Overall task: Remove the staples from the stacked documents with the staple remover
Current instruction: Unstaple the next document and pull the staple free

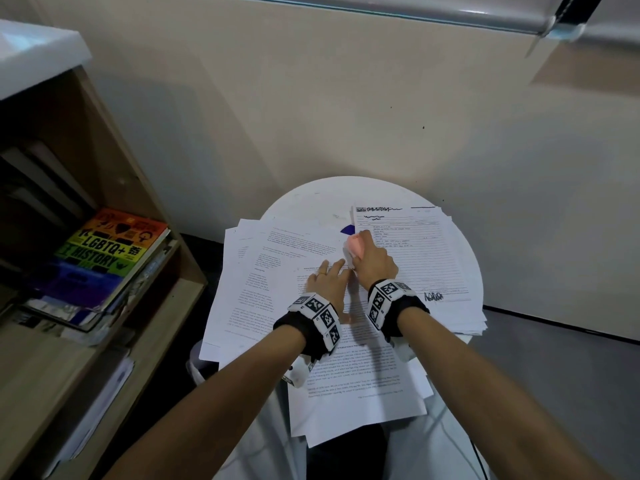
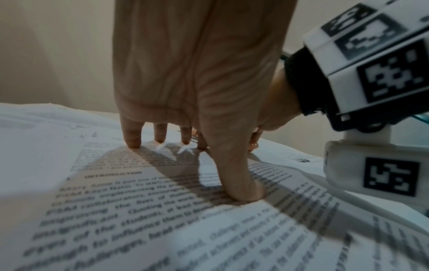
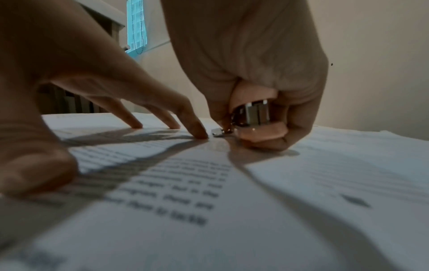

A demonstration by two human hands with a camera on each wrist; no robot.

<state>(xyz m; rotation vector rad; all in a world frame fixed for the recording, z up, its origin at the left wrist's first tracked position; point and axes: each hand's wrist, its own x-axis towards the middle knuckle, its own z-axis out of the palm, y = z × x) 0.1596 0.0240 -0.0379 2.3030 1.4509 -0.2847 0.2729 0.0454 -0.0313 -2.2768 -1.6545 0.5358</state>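
Note:
A printed document (image 1: 349, 368) lies on top of spread papers on a small round white table (image 1: 311, 195). My left hand (image 1: 329, 278) presses flat on the page with straight, spread fingers (image 2: 133, 139). My right hand (image 1: 370, 261) grips a pink staple remover (image 1: 355, 245) at the page's top corner. In the right wrist view the staple remover (image 3: 255, 119) has its metal claws down at the paper, just right of my left index fingertip (image 3: 197, 131). The staple itself is too small to make out.
More stacks of paper (image 1: 415, 251) cover the right and left (image 1: 249, 271) of the table, some overhanging its edge. A wooden bookshelf (image 1: 104, 168) with a rainbow-covered book (image 1: 104, 258) stands at left. A beige wall (image 1: 346, 98) is close behind.

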